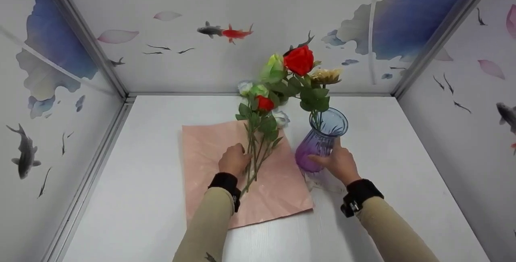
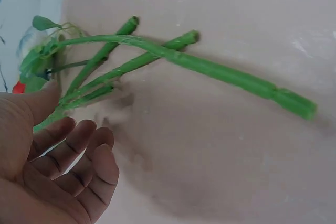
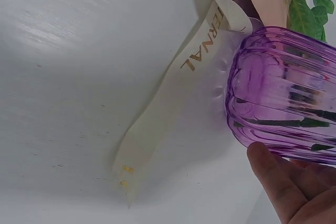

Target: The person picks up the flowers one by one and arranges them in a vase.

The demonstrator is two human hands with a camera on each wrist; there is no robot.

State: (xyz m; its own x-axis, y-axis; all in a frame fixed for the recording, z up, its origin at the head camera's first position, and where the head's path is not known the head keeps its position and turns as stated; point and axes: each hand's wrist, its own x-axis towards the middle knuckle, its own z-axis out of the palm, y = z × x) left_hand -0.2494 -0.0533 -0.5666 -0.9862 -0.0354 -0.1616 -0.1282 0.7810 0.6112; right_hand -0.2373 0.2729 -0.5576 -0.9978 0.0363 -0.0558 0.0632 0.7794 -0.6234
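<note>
A blue-to-purple glass vase (image 1: pixel 318 149) is in my right hand (image 1: pixel 340 163), which grips its side near the base. In the vase are stems of a large red rose (image 1: pixel 299 60), a pale green rose (image 1: pixel 274 69) and a yellow flower (image 1: pixel 325 76). My left hand (image 1: pixel 234 160) is beside several loose flower stems (image 1: pixel 254 153) lying on pink wrapping paper (image 1: pixel 209 145). In the left wrist view its fingers (image 2: pixel 86 174) are loosely bent, and I see nothing held between them and the thumb. These stems bear a small red rose (image 1: pixel 265 103) and pale blossoms.
A cream ribbon (image 3: pixel 163 93) with gold letters lies on the white table (image 1: pixel 387 141) by the vase's base, partly under the paper. Printed panels with fish and petals (image 1: pixel 225 8) enclose the table at the back and both sides.
</note>
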